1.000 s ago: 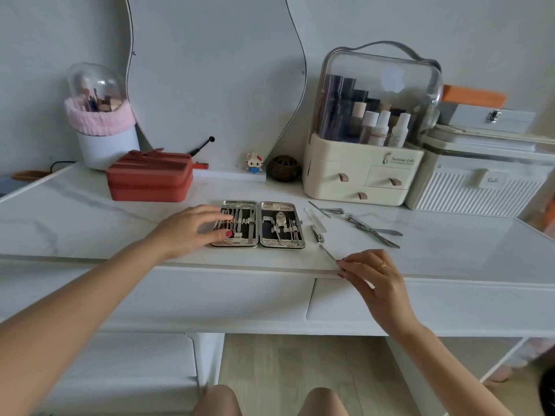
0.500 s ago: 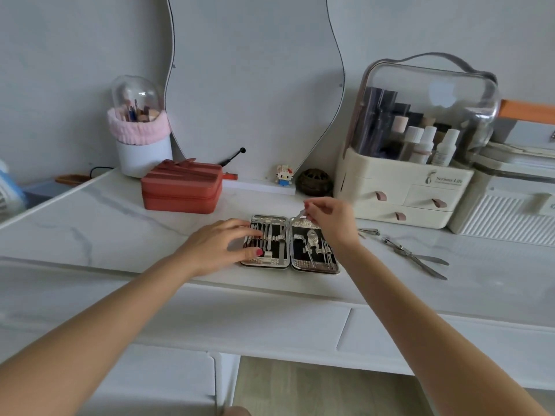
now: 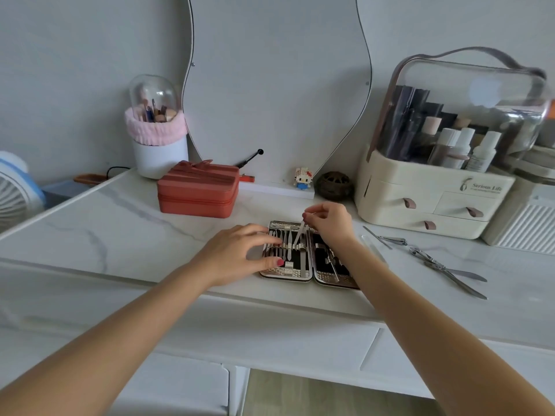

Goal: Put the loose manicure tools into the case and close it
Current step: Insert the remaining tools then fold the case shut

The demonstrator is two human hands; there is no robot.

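The manicure case (image 3: pixel 295 276) lies open flat near the front edge of the white marble table, both halves lined with metal tools in black slots. My left hand (image 3: pixel 237 255) rests on its left half, fingers spread over the tools. My right hand (image 3: pixel 329 222) hovers over the case's far edge and pinches a thin metal tool (image 3: pixel 299 235) that slants down into the left half. Loose tools remain on the table to the right: nail clippers (image 3: pixel 395 241), a nipper (image 3: pixel 426 259) and long blades (image 3: pixel 464 280).
A red zip box (image 3: pixel 196 190) stands behind the case on the left. A cream cosmetics organiser (image 3: pixel 432 202) with a clear dome sits at the right, a white ribbed box (image 3: pixel 522 226) beyond it. A brush holder (image 3: pixel 157 139), small figurine (image 3: pixel 302 178) and mirror stand at the back.
My right hand left the table's front edge with the thin tool, carried it over the case, and now angles its tip into the left half. The left hand stayed on the case.
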